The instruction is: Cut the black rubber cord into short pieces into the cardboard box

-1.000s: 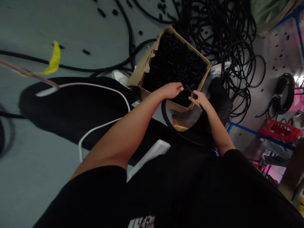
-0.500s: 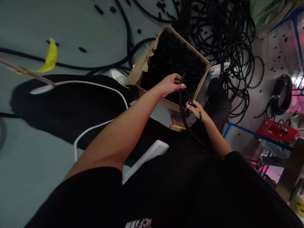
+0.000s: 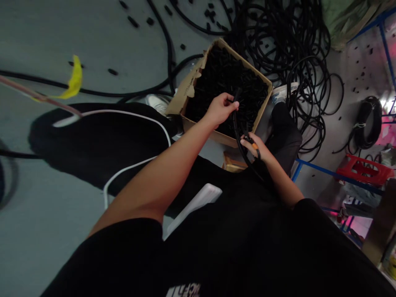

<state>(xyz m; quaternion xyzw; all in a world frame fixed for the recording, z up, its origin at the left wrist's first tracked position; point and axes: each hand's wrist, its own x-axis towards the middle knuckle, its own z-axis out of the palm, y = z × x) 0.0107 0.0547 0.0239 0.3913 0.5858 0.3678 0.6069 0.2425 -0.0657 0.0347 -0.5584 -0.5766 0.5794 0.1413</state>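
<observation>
My left hand [image 3: 221,109] is closed in a pinch on a black hose [image 3: 236,128], close to its upper end. From there the hose curves down past my right hand and toward my lap. Closed around the black and orange handles of a pair of scissors [image 3: 254,146] is my right hand [image 3: 261,149]; the dark blades point up beside the hose, and whether they touch it is hard to see. Beneath both hands stands an open cardboard box [image 3: 189,88], filled with many short black hose pieces [image 3: 216,70].
A large tangle of black hose [image 3: 278,45] lies behind the box, with short pieces scattered on the floor. A white cable [image 3: 130,165] crosses my leg. On the right are a tied hose coil [image 3: 368,123], a red stool [image 3: 365,169] and blue metal bars [image 3: 328,171].
My left hand has shifted slightly left with the hose end, which now tilts differently. My right hand stays low beside the hose with the scissors. The view has moved a little.
</observation>
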